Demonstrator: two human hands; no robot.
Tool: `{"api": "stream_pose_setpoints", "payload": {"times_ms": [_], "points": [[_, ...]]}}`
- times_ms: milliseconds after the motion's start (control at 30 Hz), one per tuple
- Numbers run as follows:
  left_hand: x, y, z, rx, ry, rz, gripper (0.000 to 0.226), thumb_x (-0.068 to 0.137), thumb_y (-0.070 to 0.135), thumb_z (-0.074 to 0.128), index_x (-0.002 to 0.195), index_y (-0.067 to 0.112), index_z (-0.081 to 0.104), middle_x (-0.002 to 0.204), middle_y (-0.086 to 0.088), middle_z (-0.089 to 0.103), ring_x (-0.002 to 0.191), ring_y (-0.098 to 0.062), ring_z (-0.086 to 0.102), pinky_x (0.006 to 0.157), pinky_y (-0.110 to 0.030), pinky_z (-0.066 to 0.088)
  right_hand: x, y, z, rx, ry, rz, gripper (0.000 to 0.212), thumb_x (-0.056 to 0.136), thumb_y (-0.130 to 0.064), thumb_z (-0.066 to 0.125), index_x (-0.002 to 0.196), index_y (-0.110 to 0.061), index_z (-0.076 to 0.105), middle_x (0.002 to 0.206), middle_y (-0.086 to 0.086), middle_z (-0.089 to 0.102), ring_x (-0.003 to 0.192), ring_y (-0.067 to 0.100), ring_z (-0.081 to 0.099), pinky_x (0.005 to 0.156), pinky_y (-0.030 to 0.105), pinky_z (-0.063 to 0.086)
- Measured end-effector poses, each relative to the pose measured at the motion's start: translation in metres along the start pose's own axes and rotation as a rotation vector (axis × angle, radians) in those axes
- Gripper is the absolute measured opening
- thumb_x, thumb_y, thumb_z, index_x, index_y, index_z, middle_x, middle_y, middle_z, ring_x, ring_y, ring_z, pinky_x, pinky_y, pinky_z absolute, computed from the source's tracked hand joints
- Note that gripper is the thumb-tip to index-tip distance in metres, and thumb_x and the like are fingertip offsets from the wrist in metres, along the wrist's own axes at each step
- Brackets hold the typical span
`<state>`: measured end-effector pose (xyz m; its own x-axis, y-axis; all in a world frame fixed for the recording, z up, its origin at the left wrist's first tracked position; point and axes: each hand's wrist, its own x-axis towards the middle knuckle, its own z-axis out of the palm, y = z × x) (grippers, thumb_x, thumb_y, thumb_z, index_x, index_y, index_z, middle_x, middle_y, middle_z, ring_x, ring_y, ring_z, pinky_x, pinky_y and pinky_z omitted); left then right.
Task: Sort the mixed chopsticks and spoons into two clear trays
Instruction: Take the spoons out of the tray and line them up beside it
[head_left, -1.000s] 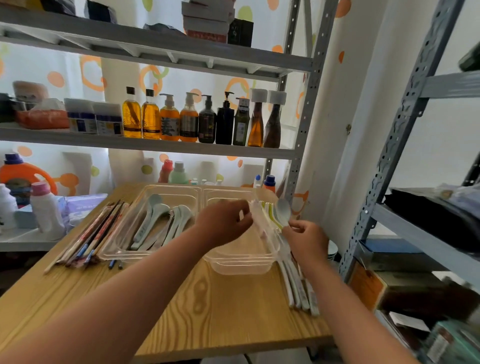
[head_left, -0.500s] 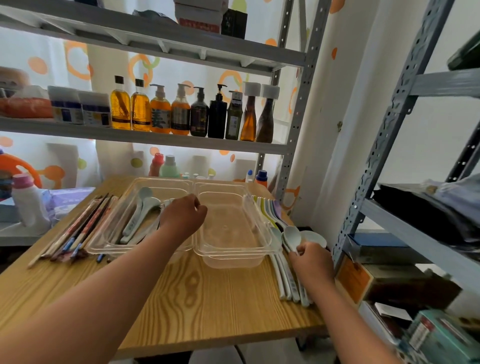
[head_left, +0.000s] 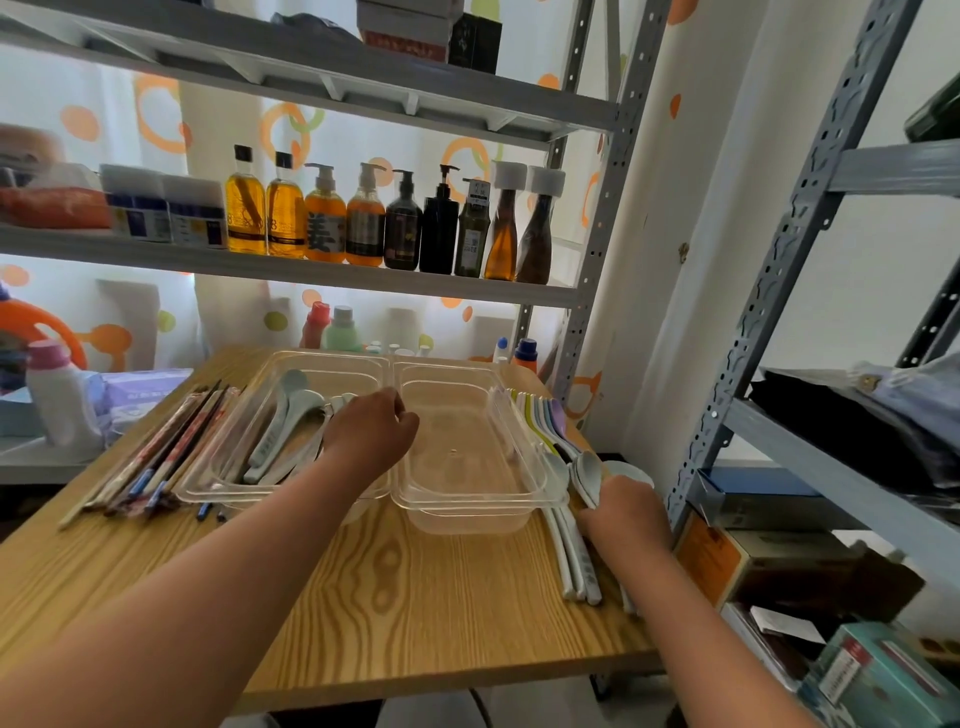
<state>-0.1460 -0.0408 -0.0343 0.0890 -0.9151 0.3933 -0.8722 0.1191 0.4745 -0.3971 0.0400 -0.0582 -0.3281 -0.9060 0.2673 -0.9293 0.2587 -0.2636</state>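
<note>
Curling over the left tray, left hand fingers, hold unclear; right hand fingers clasping spoons.

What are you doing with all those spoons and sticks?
A person is sorting cutlery on a wooden table. The right hand grips loose spoons beside the empty right tray. The left hand is curled over where the two trays meet. The left tray already holds pale spoons, and the chopsticks lie on the table beside it.
</note>
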Motion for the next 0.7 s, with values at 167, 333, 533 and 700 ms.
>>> {"api": "stream_pose_setpoints", "payload": {"times_ms": [167,333,533,700], "points": [[0.0,0.001,0.0,-0.002,-0.002,0.001,0.027,0.091,0.035,0.049,0.106,0.015,0.06,0.103,-0.005,0.067,0.092,-0.023,0.058,0.074,-0.031,0.044,0.002,-0.001,0.002,0.181,-0.045,-0.026,0.033,0.08,-0.029,0.066,0.062,-0.014,0.044,0.067,0.004,0.049,0.061,0.018,0.046,0.045,0.025,0.025],[-0.001,0.001,0.001,0.0,-0.003,0.001,0.027,0.091,0.035,0.049,0.107,0.016,0.059,0.102,-0.004,0.067,0.089,-0.021,0.058,0.075,-0.032,0.047,0.001,-0.006,0.005,0.269,-0.033,-0.057,0.036,0.082,-0.032,0.064,0.06,-0.007,0.051,0.057,0.003,0.043,0.052,0.014,0.037,0.044,0.026,0.021],[-0.001,-0.001,0.003,-0.003,0.0,0.004,0.027,0.09,0.035,0.05,0.107,0.016,0.059,0.104,-0.004,0.068,0.092,-0.023,0.061,0.079,-0.034,0.051,0.005,-0.005,0.011,0.413,-0.08,-0.064,0.04,0.085,-0.032,0.063,0.058,-0.003,0.058,0.056,0.016,0.046,0.053,0.016,0.038,0.05,0.028,0.025],[0.0,-0.001,0.003,-0.007,0.0,0.01,0.027,0.09,0.035,0.05,0.107,0.017,0.059,0.106,-0.004,0.067,0.095,-0.023,0.06,0.081,-0.035,0.051,0.005,-0.003,0.011,0.481,-0.149,-0.023,0.036,0.088,-0.029,0.057,0.071,0.002,0.066,0.059,0.007,0.054,0.055,0.014,0.043,0.05,0.028,0.028]]}}
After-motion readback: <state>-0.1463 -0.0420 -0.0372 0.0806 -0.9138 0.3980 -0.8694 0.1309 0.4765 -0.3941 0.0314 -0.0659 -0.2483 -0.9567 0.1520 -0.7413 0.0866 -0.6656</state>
